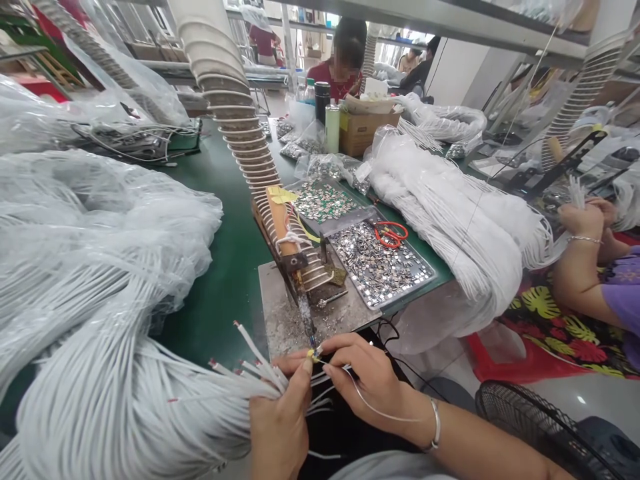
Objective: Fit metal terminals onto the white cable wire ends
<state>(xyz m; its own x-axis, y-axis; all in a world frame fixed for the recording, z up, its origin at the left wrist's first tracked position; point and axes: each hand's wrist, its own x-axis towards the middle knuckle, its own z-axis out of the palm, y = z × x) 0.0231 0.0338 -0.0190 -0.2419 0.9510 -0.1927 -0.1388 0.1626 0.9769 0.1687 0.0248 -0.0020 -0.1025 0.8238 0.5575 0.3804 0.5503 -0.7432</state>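
My left hand [285, 413] is closed around the ends of several white cables [200, 400], with thumb and finger pinched near a small yellow piece [313, 355]. Right beside it, my right hand [363, 380] is pinched on a thin white wire [370, 405] that trails back toward the wrist. Both hands' fingertips meet just under the tip of a soldering iron [307, 317], which is fixed to a wooden holder [280, 223] and points down. What exactly the fingertips hold at the tip is too small to tell.
A tray of small metal connectors [380, 260] and a tray of green boards [327, 200] lie behind the iron. Red-handled scissors [391, 235] rest on the connectors. A ribbed duct [240, 113] hangs over the table. Cable bundles [440, 207] flank both sides. A fan [525, 427] stands at right.
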